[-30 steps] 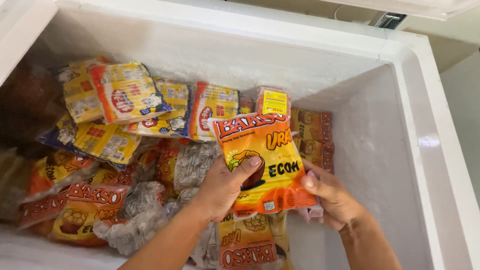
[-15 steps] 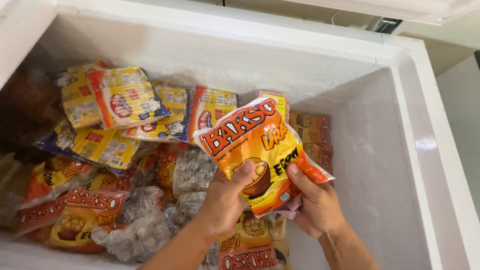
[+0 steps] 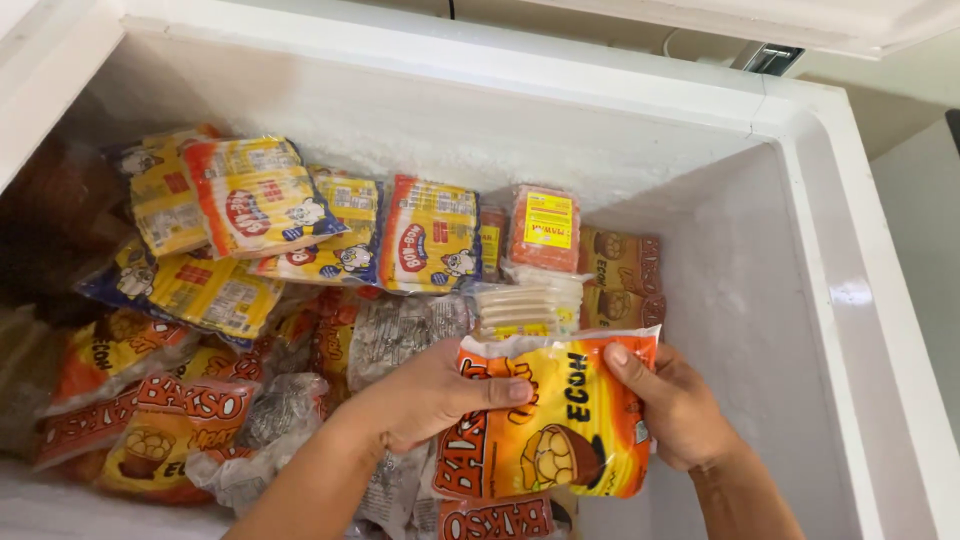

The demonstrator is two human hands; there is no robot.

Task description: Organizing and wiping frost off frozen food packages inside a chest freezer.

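Orange-and-yellow meatball pouch [image 3: 560,420], flat and glossy, held low over the front right of the chest freezer [image 3: 800,330], close to its right inner wall. Long axis upright in the head view, print turned sideways, top seam up. Left hand [image 3: 430,395] clamped on the left edge, thumb across the front face, fingers hidden behind. Right hand [image 3: 675,405] pinching the upper right corner, thumb on top, fingers curled behind. Both hands equally on it, one per side, pouch squarely between them.

Just below, a second orange pouch [image 3: 495,518] lying flat. Behind, a pale sausage pack [image 3: 527,310] and a small red-and-yellow pack [image 3: 545,228]. Further left, yellow sausage packs [image 3: 430,235] leaning in a row, frosted clear bags [image 3: 400,335], more orange pouches [image 3: 170,430] at front left. Frosty white walls, lid open above, pale wall to the right.
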